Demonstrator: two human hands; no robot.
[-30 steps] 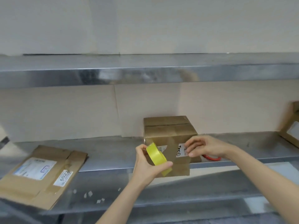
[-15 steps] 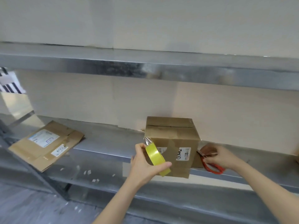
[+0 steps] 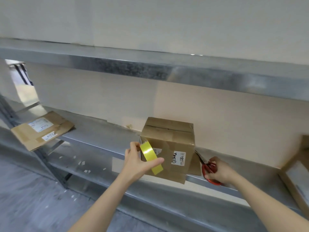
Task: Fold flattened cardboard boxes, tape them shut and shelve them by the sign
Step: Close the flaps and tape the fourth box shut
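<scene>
A folded brown cardboard box point(image 3: 173, 141) with white labels stands on the metal shelf point(image 3: 100, 138), its front overhanging the shelf edge. My left hand point(image 3: 137, 163) holds a yellow tape roll point(image 3: 149, 155) against the box's front left corner. To the right of the box, my right hand point(image 3: 220, 171) grips red-handled scissors point(image 3: 208, 168) lying on the shelf, blades pointing back toward the wall. A flattened cardboard box point(image 3: 41, 129) with labels lies at the shelf's left end.
An upper metal shelf point(image 3: 150, 67) runs across above. Another labelled cardboard box point(image 3: 297, 171) sits at the far right edge. A lower shelf point(image 3: 93, 166) carries scattered white paper scraps. Grey floor shows at the lower left.
My right hand left the box's label, moved right and closed on the scissors. The view swung and tilted; my left hand kept the tape roll at the box.
</scene>
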